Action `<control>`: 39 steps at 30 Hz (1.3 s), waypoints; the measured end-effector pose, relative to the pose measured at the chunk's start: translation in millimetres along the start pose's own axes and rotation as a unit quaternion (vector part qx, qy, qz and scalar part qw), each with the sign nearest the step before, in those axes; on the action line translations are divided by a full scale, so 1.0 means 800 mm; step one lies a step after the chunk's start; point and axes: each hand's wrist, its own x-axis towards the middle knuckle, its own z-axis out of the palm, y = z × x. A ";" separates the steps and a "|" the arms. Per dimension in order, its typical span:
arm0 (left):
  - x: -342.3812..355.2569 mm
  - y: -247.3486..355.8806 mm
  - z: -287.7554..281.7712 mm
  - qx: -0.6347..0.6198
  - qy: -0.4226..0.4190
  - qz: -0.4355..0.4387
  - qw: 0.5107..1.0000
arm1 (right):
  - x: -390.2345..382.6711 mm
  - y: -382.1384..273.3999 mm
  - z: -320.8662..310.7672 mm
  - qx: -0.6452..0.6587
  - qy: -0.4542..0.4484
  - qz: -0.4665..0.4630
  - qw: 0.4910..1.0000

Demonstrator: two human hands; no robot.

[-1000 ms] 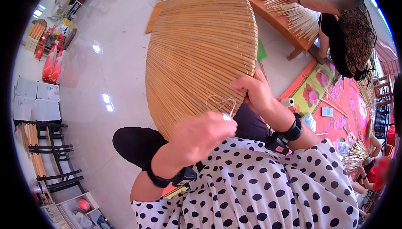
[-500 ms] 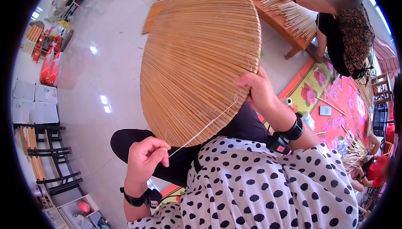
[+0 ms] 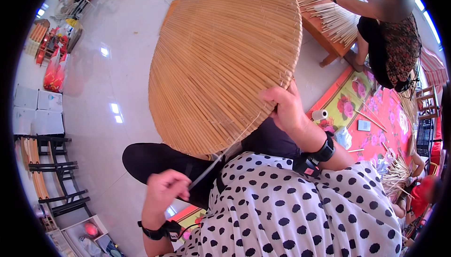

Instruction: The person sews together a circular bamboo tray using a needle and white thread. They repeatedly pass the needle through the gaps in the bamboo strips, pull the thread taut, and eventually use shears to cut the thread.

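Note:
A broad, rounded panel of thin tan bamboo strips (image 3: 225, 64) leans over my lap, its strips fanning out and stitched together with thin thread. My right hand (image 3: 285, 105) is closed on the panel's lower right edge, thumb on the upper face and the other fingers partly hidden behind. From near that hand a white thread (image 3: 205, 174) runs down along the panel's lower edge to my left hand (image 3: 164, 192). The left fingers pinch the thread, off the panel and above my dark-clad knee.
A co-worker (image 3: 394, 45) reaches over a wooden table (image 3: 324, 40) spread with bamboo sticks. On a flowered red mat (image 3: 380, 106) lie a thread spool (image 3: 319, 115), a small grey box (image 3: 364, 125) and sticks. Folded black-legged stools (image 3: 54, 167) and white boxes (image 3: 35, 116) stand at left.
My left hand has moved slightly down, drawing the thread away from the panel. The panel has tilted and shifted a little left and up; my right hand still grips its edge.

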 end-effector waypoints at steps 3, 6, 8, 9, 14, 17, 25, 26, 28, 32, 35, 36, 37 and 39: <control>0.001 0.012 -0.026 -0.014 0.177 0.219 0.960 | 0.002 -0.003 -0.010 -0.007 -0.033 -0.010 0.999; 0.021 0.051 -0.037 0.049 0.242 0.370 0.896 | 0.000 -0.008 -0.004 -0.021 -0.052 -0.009 0.998; 0.045 0.071 -0.030 0.032 0.283 0.415 0.864 | -0.004 -0.008 -0.005 -0.025 -0.056 -0.002 0.998; 0.057 0.079 -0.022 0.100 0.286 0.399 0.865 | -0.006 -0.006 -0.008 -0.024 -0.061 0.004 0.998; 0.116 0.104 0.053 0.310 0.113 0.487 0.808 | -0.016 -0.013 0.011 0.049 -0.048 0.019 0.997; 0.142 0.094 0.078 0.325 0.072 0.512 0.792 | -0.013 -0.011 0.001 0.041 -0.072 0.028 0.996; 0.174 0.086 0.080 0.329 0.074 0.528 0.779 | -0.010 -0.010 -0.008 0.021 -0.070 0.029 0.997; 0.175 0.086 0.079 0.332 0.079 0.526 0.779 | -0.010 -0.009 -0.006 0.023 -0.069 0.023 0.997; 0.178 0.086 0.078 0.345 0.088 0.532 0.768 | -0.010 -0.010 0.001 0.039 -0.065 0.016 0.997; 0.182 0.085 0.076 0.366 0.099 0.537 0.754 | -0.008 -0.013 -0.002 0.035 -0.078 0.022 0.996; 0.178 0.090 0.082 0.383 0.110 0.552 0.733 | -0.007 -0.010 -0.002 0.033 -0.073 0.020 0.997; 0.176 0.090 0.085 0.392 0.117 0.554 0.725 | -0.009 -0.010 0.004 0.042 -0.066 0.013 0.997; 0.175 0.091 0.088 0.403 0.125 0.555 0.717 | -0.009 -0.010 0.005 0.040 -0.066 0.012 0.997; 0.167 0.092 0.098 0.420 0.141 0.548 0.710 | -0.008 -0.007 0.002 0.023 -0.072 0.018 0.997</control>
